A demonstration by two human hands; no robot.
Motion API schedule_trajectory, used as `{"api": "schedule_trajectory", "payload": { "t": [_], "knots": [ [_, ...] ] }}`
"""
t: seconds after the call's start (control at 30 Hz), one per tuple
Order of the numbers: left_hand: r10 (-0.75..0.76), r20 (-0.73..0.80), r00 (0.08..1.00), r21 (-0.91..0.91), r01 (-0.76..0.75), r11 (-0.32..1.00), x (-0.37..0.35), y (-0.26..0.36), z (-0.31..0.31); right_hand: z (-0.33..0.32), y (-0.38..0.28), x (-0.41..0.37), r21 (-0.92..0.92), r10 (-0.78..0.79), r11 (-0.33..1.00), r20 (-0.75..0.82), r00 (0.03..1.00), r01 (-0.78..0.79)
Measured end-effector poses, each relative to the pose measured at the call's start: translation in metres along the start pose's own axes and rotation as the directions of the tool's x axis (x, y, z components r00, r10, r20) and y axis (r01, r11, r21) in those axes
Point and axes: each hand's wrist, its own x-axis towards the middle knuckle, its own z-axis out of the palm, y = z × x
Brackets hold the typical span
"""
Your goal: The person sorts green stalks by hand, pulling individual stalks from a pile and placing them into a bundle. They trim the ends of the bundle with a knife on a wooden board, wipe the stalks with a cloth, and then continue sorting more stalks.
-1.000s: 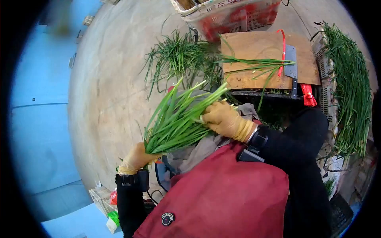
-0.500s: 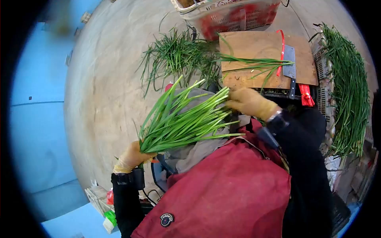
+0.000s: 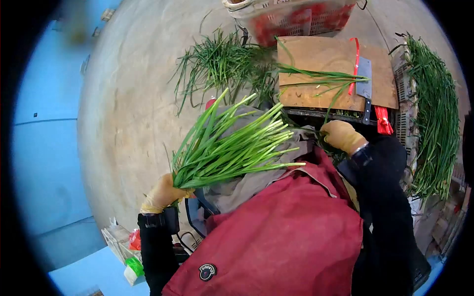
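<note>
- At eight o'clock from the centre of the view, the gloved left hand (image 3: 165, 192) was clenched round the cut base of a bunch of chives (image 3: 232, 145). The leaves fanned out toward two o'clock, above a grey cloth (image 3: 247, 185) and a red apron (image 3: 281, 232).
- Toward three o'clock from the leaf tips, the gloved right hand (image 3: 340, 135) sat apart from the bunch with its fingers curled, at the near edge of a black crate (image 3: 316, 114). Whether it pinched anything could not be told.
- At twelve o'clock from the right hand, a wooden board (image 3: 316, 56) lay on the crate and carried a few loose stalks (image 3: 321, 79).
- On the board's three o'clock side, a cleaver (image 3: 364, 84) lay with its blade toward twelve and its handle toward six. A red strap (image 3: 353, 69) lay just beside the blade.
- At eleven o'clock from the board, a scattered pile of chives (image 3: 217, 64) lay on the concrete floor (image 3: 128, 108).
- At the three o'clock edge of the view, a long heap of chives (image 3: 434, 108) lay well apart from both hands.
- At twelve o'clock, a red basket (image 3: 296, 19) stood just beyond the board.
</note>
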Motion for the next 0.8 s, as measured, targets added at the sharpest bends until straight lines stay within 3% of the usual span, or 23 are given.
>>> {"api": "schedule_trajectory", "payload": {
  "t": [0.07,0.13,0.27,0.4,0.43,0.53,0.6,0.63,0.67,0.73,0.8],
  "knots": [
    [-0.018,0.025,1.0,0.012,0.017,1.0,0.005,0.0,0.0,-0.017,-0.013,-0.014,0.129,-0.11,0.98,-0.277,0.955,0.15],
    [-0.065,0.038,0.997,-0.021,0.066,0.998,0.004,0.005,0.0,-0.031,-0.043,-0.017,0.223,-0.23,0.889,-0.537,0.811,0.4],
    [-0.084,-0.048,0.995,0.02,0.085,0.996,-0.006,0.032,0.009,-0.031,-0.107,0.004,0.084,-0.454,0.793,-0.58,0.677,0.604],
    [-0.05,-0.023,0.999,0.042,0.051,0.998,-0.004,0.014,0.007,-0.006,-0.119,0.022,0.032,-0.457,0.847,-0.468,0.756,0.531],
    [-0.034,-0.015,0.999,0.046,0.035,0.998,-0.004,0.011,0.006,-0.003,-0.119,0.022,0.0,-0.464,0.829,-0.557,0.689,0.559],
    [-0.071,-0.026,0.997,0.142,0.074,0.987,-0.004,0.012,0.005,0.001,-0.106,0.025,-0.129,-0.355,0.933,-0.486,0.799,0.337],
    [-0.068,-0.019,0.998,0.075,0.069,0.995,-0.005,0.015,0.006,0.02,-0.065,0.035,-0.105,-0.233,0.972,-0.539,0.809,0.21],
    [-0.066,-0.016,0.998,0.039,0.067,0.997,-0.005,0.015,0.007,0.022,-0.042,0.036,-0.132,-0.127,0.988,-0.356,0.926,0.085],
    [-0.077,-0.021,0.997,0.055,0.078,0.995,-0.003,0.013,0.007,0.008,-0.036,0.019,-0.112,-0.029,0.994,-0.234,0.972,0.003],
    [-0.102,-0.022,0.995,0.091,0.104,0.99,0.0,0.007,0.007,0.005,-0.013,-0.003,-0.011,-0.078,0.997,-0.363,0.929,0.079],
    [-0.092,-0.013,0.996,0.054,0.092,0.994,-0.001,0.012,0.011,-0.006,-0.02,-0.017,0.222,-0.095,0.949,-0.475,0.875,0.224]
  ]
}}
